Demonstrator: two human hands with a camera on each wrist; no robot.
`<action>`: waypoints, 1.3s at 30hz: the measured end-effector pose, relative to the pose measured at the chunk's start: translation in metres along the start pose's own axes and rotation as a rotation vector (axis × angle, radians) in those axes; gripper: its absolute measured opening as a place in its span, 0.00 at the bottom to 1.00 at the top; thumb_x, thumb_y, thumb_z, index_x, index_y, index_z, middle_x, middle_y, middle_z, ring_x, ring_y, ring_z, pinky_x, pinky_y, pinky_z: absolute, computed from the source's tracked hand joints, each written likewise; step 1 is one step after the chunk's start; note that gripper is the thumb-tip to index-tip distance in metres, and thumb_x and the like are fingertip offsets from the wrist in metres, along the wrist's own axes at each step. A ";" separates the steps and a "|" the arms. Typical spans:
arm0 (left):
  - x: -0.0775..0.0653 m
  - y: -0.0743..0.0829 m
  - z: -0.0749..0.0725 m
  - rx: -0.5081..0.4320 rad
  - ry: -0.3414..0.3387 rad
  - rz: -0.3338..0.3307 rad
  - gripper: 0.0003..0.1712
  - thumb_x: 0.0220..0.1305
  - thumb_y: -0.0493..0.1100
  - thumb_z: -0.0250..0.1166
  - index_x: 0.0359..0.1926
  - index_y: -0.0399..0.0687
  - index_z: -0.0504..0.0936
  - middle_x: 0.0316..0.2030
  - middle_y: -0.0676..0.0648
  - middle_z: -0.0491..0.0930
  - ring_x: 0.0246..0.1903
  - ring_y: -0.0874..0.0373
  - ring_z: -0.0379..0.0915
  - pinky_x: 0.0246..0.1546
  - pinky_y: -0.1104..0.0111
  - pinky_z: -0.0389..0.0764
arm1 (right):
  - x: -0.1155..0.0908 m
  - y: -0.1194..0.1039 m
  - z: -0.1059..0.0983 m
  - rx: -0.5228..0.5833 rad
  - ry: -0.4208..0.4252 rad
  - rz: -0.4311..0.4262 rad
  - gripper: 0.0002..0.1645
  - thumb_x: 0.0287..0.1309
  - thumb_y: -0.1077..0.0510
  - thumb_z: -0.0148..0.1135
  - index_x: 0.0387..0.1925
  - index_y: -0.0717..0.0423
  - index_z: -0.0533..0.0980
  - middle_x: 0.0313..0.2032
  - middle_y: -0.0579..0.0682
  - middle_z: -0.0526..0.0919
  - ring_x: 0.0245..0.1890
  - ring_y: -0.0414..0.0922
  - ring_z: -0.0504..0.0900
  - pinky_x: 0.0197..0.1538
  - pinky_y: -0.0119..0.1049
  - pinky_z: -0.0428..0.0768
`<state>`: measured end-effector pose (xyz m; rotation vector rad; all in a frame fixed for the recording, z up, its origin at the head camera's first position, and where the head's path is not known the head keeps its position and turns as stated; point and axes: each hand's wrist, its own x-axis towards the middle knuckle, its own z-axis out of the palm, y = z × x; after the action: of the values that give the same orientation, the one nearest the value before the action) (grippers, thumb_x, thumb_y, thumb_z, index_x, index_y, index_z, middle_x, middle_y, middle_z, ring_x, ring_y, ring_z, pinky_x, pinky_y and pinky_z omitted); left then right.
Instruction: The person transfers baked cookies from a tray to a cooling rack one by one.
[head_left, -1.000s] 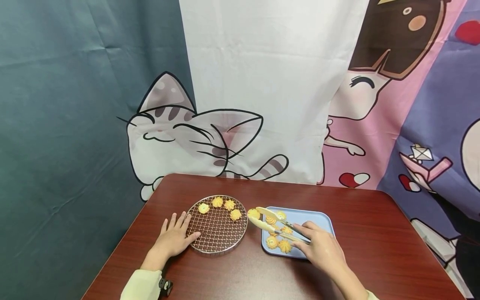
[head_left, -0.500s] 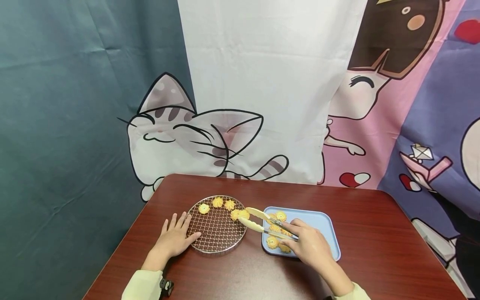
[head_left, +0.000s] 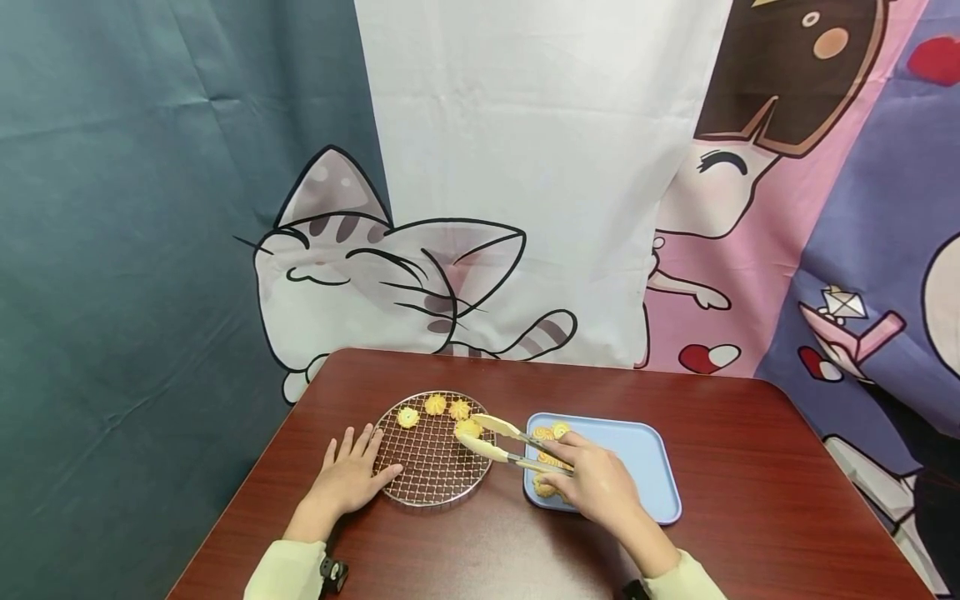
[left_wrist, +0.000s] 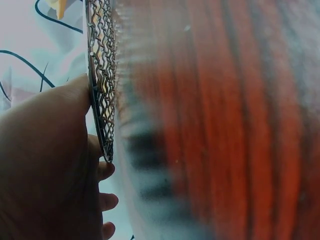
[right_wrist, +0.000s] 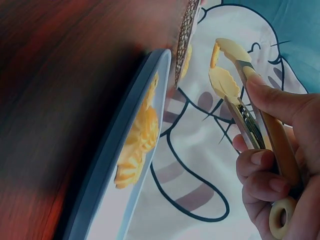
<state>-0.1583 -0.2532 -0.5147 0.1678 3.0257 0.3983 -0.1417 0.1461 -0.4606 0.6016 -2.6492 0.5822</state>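
My left hand (head_left: 343,477) lies with spread, straight fingers at the left side of a round wire cooling rack (head_left: 429,468), its thumb over the rim. My right hand (head_left: 600,485) grips cream-tipped tongs (head_left: 486,449). In the right wrist view the fingers and thumb wrap the tongs' arms, and a yellow piped cookie (right_wrist: 215,55) is pinched between the tips. The head view has that cookie over the right part of the rack, where it hides another cookie. Several piped cookies, such as a pale-centred one (head_left: 407,417), sit along the rack's back.
A light blue tray (head_left: 637,467) stands to the right of the rack. Several cookies (right_wrist: 137,145) lie at its left end, partly hidden by my right hand. Both stand on a reddish-brown table (head_left: 450,550) before a cartoon-printed curtain (head_left: 480,125).
My right hand has moved left with the tongs, carrying the cookie from the tray's left edge to above the rack. My left hand has stayed in place.
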 end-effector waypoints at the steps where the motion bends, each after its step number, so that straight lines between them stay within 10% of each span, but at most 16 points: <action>1: 0.000 0.000 0.000 -0.002 0.001 0.000 0.49 0.73 0.68 0.52 0.77 0.36 0.58 0.77 0.32 0.52 0.76 0.28 0.38 0.72 0.34 0.39 | 0.002 -0.001 0.001 0.001 -0.001 -0.004 0.29 0.41 0.43 0.83 0.50 0.40 0.88 0.33 0.30 0.78 0.22 0.34 0.71 0.25 0.35 0.73; 39: 0.003 0.000 0.000 -0.008 -0.008 -0.006 0.49 0.73 0.68 0.52 0.78 0.36 0.57 0.78 0.33 0.51 0.76 0.28 0.38 0.72 0.34 0.39 | 0.041 -0.021 0.051 0.037 -0.140 -0.018 0.32 0.47 0.42 0.80 0.55 0.46 0.85 0.35 0.36 0.78 0.29 0.36 0.74 0.28 0.33 0.73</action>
<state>-0.1609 -0.2527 -0.5149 0.1597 3.0156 0.4087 -0.1790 0.0916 -0.4795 0.7004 -2.7648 0.6057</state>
